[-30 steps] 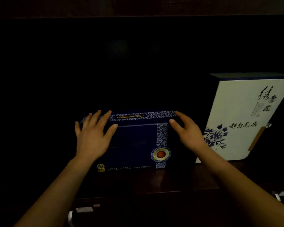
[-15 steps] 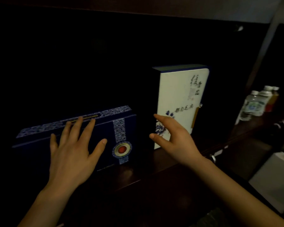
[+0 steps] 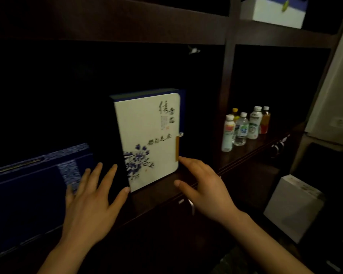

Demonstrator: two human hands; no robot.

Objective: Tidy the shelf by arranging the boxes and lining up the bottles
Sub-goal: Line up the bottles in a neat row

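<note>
Both off dark-blue patterned flat box (image 3: 28, 186): left grip (image 3: 91, 204), right grip (image 3: 206, 192) now wide, empty, flanking upright white floral cardboard box (image 3: 149, 139). Likely straightening it next.

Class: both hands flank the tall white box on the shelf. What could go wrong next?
1. The white box stands upright on a narrow end; an uneven push from the left hand or right hand could topple it onto the dark blue box.
2. Its base sits near the shelf front edge; pulling might drop it.
</note>
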